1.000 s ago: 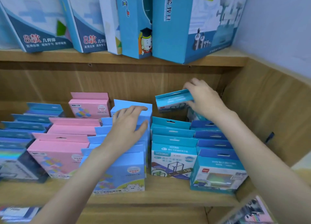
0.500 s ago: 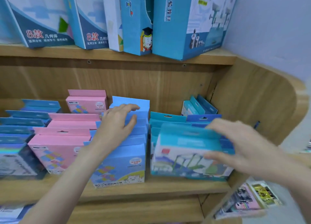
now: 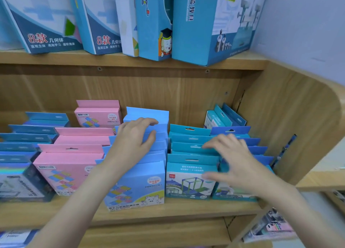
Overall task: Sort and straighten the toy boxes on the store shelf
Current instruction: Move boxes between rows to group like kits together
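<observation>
Rows of small toy boxes stand on the wooden shelf [image 3: 177, 211]. My left hand [image 3: 133, 142] rests on the tops of the light blue boxes [image 3: 136, 186], fingers spread over the rear flaps. A teal box [image 3: 188, 180] stands at the front of the teal row. Above that row and the blue-flapped row [image 3: 259, 151] beside it, my right hand [image 3: 236, 163] is blurred, with straight fingers over the flaps and its thumb against the teal box's front. Pink boxes [image 3: 69, 171] fill the row to the left.
Two or three teal boxes [image 3: 223, 117] lean at the back right corner. Dark holographic boxes [image 3: 18, 182] stand at far left. Large blue boxes [image 3: 209, 27] line the upper shelf. The curved wooden side panel [image 3: 298, 121] closes the right; more packages [image 3: 272, 227] lie below right.
My right hand took a teal box from the back right corner, carried it forward and stood it at the front of the teal row. My left hand stayed on the light blue boxes.
</observation>
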Tool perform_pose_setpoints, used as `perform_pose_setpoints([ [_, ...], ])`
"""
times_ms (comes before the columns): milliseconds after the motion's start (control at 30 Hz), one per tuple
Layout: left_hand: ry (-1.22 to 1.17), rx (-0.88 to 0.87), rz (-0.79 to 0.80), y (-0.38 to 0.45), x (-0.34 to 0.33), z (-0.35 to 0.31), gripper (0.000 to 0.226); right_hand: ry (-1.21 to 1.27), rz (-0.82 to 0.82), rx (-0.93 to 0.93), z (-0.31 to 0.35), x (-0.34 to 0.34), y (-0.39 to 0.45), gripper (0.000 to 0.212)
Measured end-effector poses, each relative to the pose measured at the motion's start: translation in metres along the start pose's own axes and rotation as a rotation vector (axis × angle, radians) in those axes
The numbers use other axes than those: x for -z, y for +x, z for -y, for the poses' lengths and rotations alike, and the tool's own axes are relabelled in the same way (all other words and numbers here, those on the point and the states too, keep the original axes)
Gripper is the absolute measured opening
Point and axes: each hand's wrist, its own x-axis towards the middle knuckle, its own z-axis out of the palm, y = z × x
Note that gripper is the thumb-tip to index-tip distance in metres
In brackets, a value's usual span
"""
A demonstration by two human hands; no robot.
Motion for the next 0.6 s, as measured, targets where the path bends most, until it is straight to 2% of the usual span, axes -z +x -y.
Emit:
perform_pose_setpoints([
  [100,0.034,-0.028,0.017,0.008,0.001,-0.002,0.052,0.086,-0.280,-0.224,-0.030,0.025,0.039,0.040],
  [133,0.051,-0.020,0.036,0.011,0.001,-0.004,0.051,0.031,-0.293,-0.336,-0.044,0.028,0.056,0.035],
  [167,0.064,-0.005,0.056,0.014,0.000,-0.005,0.049,-0.038,-0.231,-0.438,-0.057,0.029,0.072,0.036],
  [233,0.070,0.010,0.081,0.018,-0.004,-0.007,0.049,-0.082,0.001,-0.564,-0.075,0.020,0.096,0.038],
  [300,0.066,0.004,0.087,0.019,-0.008,-0.006,0.047,-0.065,0.103,-0.596,-0.079,0.009,0.109,0.030],
  [367,0.064,0.006,0.082,0.020,-0.011,-0.004,0.045,-0.051,0.066,-0.595,-0.080,0.004,0.118,0.022],
  [500,0.053,0.009,0.071,0.022,-0.012,0.000,0.030,-0.021,-0.122,-0.599,-0.085,0.016,0.120,0.022],
  [600,0.060,0.007,0.080,0.022,-0.014,0.001,0.028,0.049,-0.333,-0.517,-0.089,0.030,0.105,0.016],
])
